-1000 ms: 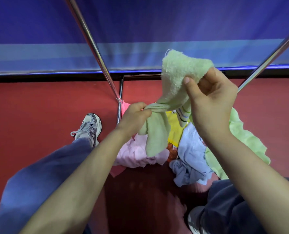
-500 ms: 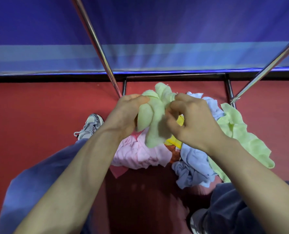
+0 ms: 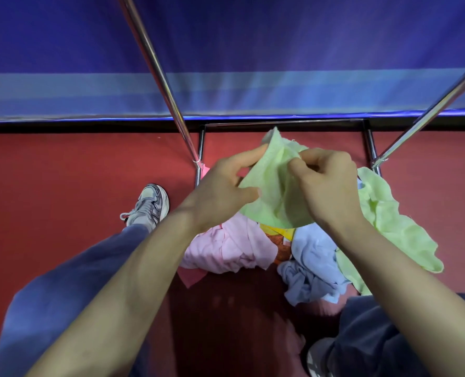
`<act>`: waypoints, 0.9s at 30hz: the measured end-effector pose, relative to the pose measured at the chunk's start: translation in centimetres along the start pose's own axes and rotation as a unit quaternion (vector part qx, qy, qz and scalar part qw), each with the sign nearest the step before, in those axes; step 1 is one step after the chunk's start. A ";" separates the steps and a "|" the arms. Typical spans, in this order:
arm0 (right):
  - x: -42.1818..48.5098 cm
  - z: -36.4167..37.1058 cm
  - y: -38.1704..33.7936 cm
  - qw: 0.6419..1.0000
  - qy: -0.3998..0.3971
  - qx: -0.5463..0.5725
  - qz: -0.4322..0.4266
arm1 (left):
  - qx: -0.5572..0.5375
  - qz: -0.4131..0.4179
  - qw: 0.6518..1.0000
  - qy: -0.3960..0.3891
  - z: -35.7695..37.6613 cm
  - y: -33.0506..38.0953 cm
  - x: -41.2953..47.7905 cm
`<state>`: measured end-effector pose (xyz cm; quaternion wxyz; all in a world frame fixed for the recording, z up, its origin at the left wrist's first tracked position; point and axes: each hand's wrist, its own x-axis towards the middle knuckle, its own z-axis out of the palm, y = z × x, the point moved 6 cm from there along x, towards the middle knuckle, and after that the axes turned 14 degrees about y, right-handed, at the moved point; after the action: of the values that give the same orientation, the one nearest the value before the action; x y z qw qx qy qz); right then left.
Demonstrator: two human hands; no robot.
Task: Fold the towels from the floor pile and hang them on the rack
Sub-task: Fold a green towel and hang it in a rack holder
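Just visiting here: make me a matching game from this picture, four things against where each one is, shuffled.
Things: 1 held green towel; 2 pink towel; 3 light blue towel; 4 grey sneaker.
Places: A on the red floor, left of the towels; B pinched by left hand and right hand; C heaped on the floor, nearest the sneaker; D heaped on the floor, right of the pink one.
Pairs: 1-B, 2-C, 3-D, 4-A.

Both bare forearms reach forward and converge. The left hand (image 3: 220, 190) pinches the left edge of a light green towel (image 3: 276, 197) between thumb and forefinger. The right hand (image 3: 328, 186), knuckles up, pinches its top with curled fingers.
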<state>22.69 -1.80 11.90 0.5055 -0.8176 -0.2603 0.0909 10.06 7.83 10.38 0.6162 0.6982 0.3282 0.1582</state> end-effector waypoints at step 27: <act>-1.4 2.8 5.0 0.852 -0.067 0.251 0.454 | 0.340 0.263 0.896 0.110 1.7 1.6 -2.4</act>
<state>22.04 -2.15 6.04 0.5771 -0.6818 0.1386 0.4276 9.75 4.91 12.07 0.2373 0.9042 0.2318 0.2691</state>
